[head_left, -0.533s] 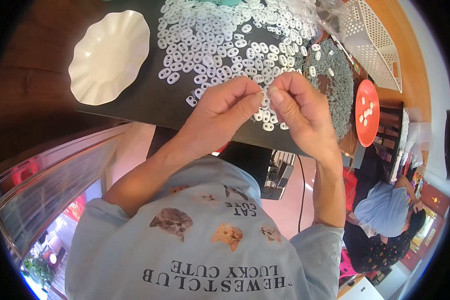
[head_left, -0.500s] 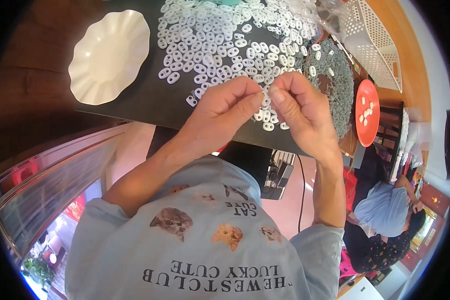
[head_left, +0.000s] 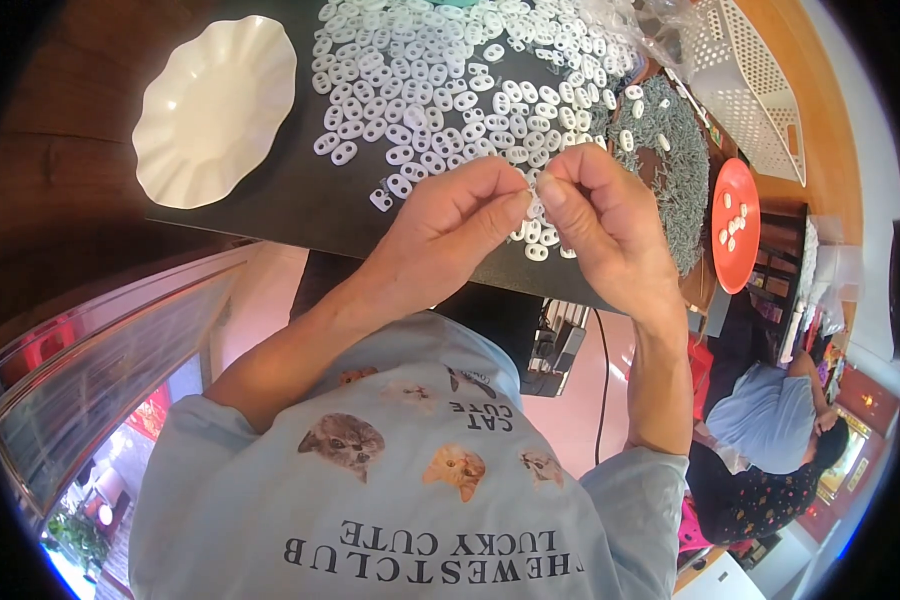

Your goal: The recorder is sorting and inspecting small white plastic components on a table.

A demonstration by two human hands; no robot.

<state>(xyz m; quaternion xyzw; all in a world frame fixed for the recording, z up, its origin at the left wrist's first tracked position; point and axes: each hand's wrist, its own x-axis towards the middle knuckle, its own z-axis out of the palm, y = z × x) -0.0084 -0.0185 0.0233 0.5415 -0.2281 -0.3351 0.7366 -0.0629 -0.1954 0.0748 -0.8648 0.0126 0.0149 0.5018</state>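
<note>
My left hand and my right hand are raised close together over the table's near edge. Each has thumb and forefinger pinched, the fingertips almost meeting. Whatever sits between them is too small and too covered to make out. Beneath and beyond the hands spread many small white oval pieces with two holes, like cord locks. Several of them lie just below my fingertips, partly hidden by my hands. To the right of my right hand is a heap of thin grey bits, with a few white pieces on it.
A white wavy-rimmed dish stands on the dark table at the left. Right of the grey heap is a red plate holding several white pieces. A perforated white basket stands at far right. Another person is at the lower right.
My hands hold nearly the same pinched pose, with only a slight shift at the fingertips. The dish and table have slid a little left in the view.
</note>
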